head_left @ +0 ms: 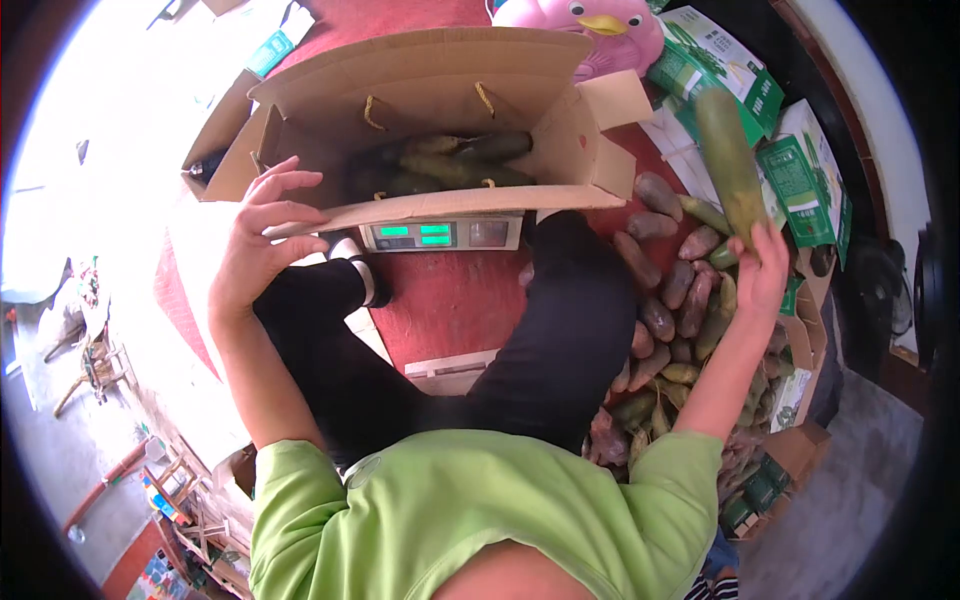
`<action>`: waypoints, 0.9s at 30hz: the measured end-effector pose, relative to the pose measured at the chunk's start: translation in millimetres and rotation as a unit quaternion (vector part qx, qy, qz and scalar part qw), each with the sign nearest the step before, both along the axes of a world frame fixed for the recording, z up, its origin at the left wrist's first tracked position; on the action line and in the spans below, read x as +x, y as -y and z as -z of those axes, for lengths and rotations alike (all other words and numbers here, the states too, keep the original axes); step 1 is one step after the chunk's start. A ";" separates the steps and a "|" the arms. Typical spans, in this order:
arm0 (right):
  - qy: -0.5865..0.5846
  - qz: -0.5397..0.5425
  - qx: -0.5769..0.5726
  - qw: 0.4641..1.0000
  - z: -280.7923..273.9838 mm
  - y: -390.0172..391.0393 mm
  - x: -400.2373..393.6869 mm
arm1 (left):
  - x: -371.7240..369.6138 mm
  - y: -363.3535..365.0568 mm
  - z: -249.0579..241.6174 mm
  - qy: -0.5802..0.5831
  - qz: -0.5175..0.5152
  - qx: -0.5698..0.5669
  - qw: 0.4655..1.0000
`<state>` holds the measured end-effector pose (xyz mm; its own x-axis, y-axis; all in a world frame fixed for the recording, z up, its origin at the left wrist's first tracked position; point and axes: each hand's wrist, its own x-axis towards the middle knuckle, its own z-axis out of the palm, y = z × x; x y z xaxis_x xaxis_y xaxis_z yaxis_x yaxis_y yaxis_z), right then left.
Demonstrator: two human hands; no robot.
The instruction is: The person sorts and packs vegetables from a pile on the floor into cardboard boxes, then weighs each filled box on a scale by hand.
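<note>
My right hand (765, 262) is closed on the lower end of a long green cucumber-like vegetable (728, 150), held upright over the right side. On the other side, my left hand (278, 225) pinches the near flap of an open cardboard box (430, 208) at its left corner. Inside the box lie several dark green vegetables (465, 165), partly in shadow. A scale display (430, 235) with green lit digits shows just under the box's near edge. Beside my right leg lies a heap of reddish-brown and green vegetables (690, 300).
Green and white cartons (800, 190) lie at the right. A pink duck-faced object (600, 30) stands behind the box. Another cardboard box (225, 140) adjoins on the left. A small carton of dark green packages (765, 480) sits at the lower right.
</note>
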<state>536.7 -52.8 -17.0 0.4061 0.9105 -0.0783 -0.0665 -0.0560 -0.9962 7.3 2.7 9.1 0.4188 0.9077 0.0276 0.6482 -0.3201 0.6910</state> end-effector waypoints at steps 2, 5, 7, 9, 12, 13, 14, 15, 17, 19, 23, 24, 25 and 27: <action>0.057 -0.082 0.010 0.995 -36.2 -19.7 -27.4 | -1.2 -1.0 1.3 0.002 0.002 -0.003 1.000; 0.184 -0.186 -0.007 0.965 -79.3 -50.9 -87.0 | -2.9 0.5 2.4 0.007 0.000 0.002 1.000; 0.318 -0.286 0.000 0.904 -86.8 -72.5 -114.3 | -1.5 2.3 0.8 0.022 -0.013 -0.008 1.000; 0.490 -0.332 0.075 0.803 -87.8 -90.2 -145.1 | -0.8 3.7 2.6 0.054 -0.031 -0.033 0.998; 0.694 -0.351 -0.010 0.628 -94.8 -96.7 -201.6 | -1.7 4.6 4.1 0.081 -0.027 -0.037 0.996; 0.680 -0.348 0.022 0.645 -84.6 -96.5 -212.9 | -0.3 4.7 1.1 0.072 -0.025 -0.038 0.996; 0.667 -0.343 0.057 0.659 -76.6 -96.3 -217.0 | 0.6 4.1 0.5 0.076 -0.017 -0.040 0.996; 0.669 -0.339 0.052 0.659 -76.4 -95.2 -214.4 | 0.0 3.8 0.1 0.078 -0.024 -0.042 0.996; 0.540 -0.287 0.225 0.759 -74.6 -92.1 -214.3 | -1.7 4.2 0.8 0.069 -0.023 -0.034 0.997; 0.478 -0.287 0.145 0.817 -85.0 -78.0 -200.5 | -1.0 4.4 -1.4 0.061 -0.025 -0.035 0.997; 0.399 -0.202 0.081 0.891 -47.3 -51.0 -125.2 | 1.9 5.1 -3.3 0.073 -0.046 -0.051 0.995; 0.367 -0.178 0.101 0.907 -30.0 -38.2 -104.9 | 2.1 4.4 -2.3 0.073 -0.041 -0.052 0.995; 0.350 -0.137 0.038 0.926 -10.7 -21.5 -85.6 | 0.6 3.7 -0.8 0.070 -0.040 -0.045 0.996; 0.339 -0.072 -0.069 0.935 33.2 18.4 -53.0 | 0.8 3.4 -0.1 0.065 -0.032 -0.038 0.997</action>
